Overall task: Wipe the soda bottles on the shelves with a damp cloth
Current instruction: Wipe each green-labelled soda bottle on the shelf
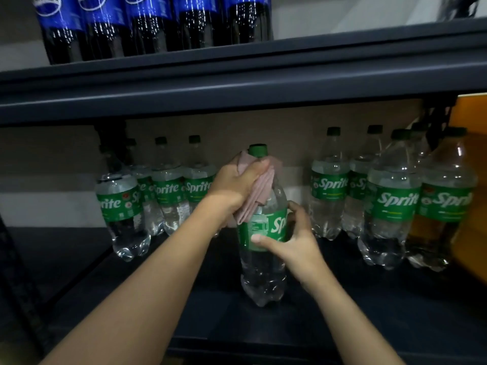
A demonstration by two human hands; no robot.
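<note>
Head cam: I see a Sprite bottle (263,233) standing upright near the front of the lower shelf (342,312), pulled fwd from the rows behind it. Left hand (237,183) has its fingers curled round a pink cloth (257,191) and presses it vs the bottle's shoulder, just below the green cap (258,150); cloth wraps the neck and hangs down to the top edge of the label. Right hand (292,238) grips the bottle at the green label, thumb across the front, fingers curled round the right side.

Behind, w/ a gap in the middle: group of Sprite bottles at left (158,196), another group at right (390,196), all upright on the same shelf. Upper shelf (237,75) carries a row of Pepsi bottles (147,25), blue labels, dark liquid. Orange surface (471,117) at far right edge; can't tell what it is.
</note>
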